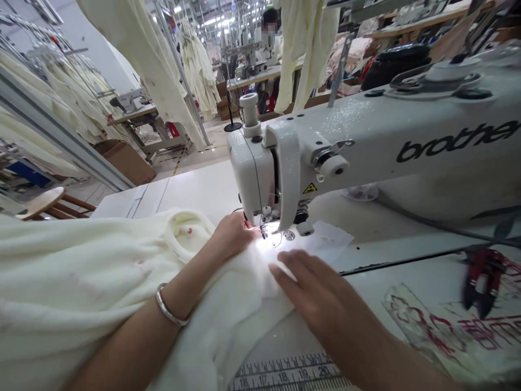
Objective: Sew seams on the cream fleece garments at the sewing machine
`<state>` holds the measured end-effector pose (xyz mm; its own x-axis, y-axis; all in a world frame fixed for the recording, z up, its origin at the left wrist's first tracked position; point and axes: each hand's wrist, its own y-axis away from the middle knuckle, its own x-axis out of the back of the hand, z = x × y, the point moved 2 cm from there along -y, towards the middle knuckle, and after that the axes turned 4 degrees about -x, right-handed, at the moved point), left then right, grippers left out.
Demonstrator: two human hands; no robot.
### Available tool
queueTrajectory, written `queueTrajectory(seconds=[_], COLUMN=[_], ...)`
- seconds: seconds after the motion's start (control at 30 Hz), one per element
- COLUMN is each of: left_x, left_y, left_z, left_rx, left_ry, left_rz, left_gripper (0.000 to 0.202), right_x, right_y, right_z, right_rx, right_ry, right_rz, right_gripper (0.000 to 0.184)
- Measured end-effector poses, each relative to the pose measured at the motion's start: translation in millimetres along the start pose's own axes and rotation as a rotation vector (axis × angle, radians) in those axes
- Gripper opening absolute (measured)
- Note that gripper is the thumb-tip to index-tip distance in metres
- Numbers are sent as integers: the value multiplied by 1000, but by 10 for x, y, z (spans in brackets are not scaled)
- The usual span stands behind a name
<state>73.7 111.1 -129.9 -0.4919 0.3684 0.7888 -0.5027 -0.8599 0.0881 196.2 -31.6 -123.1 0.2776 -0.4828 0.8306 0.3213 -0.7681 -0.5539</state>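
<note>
On the counter, the cream garment, mostly left of the sewing machine, could drag askew by its weight, left hand curled nearby, grip unclear, right hand unclenched in front.

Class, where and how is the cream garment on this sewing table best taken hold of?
Probably pinch the cream garment by the left rim of its round, banded opening, reaching from above and the picture's left. The band forms a raised loop around an open hollow, giving an edge to pinch. That side lies away from the left hand and the Brother sewing machine.
</note>
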Motion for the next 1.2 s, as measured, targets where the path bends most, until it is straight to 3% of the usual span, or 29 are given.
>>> queueTrajectory(seconds=[0.1,0.27,0.47,0.67,0.87,1.2], left_x=[5,30,38,45,-29,-96], left_y=[18,81,119,142,112,60], left_z=[20,96,149,206,129,7], left_rx=[5,48,67,80,101,-17], left_ry=[-20,-39,-36,-68,-98,-181], left_rz=[-18,-12,3,-6,-9,38], left_gripper=[8,9,10,18,27,16], right_x=[-58,-68,-102,-71,-35,-134], right_y=[61,83,40,46,122,157], right_z=[-93,-2,-26,-59,47,3], right_rx=[34,-12,41,5,-45,-107], right_ry=[-108,-205,-39,-77,-158,-215], right_rz=[-66,-101,-93,-16,-32,-15], right_gripper=[37,33,36,31,30,26])
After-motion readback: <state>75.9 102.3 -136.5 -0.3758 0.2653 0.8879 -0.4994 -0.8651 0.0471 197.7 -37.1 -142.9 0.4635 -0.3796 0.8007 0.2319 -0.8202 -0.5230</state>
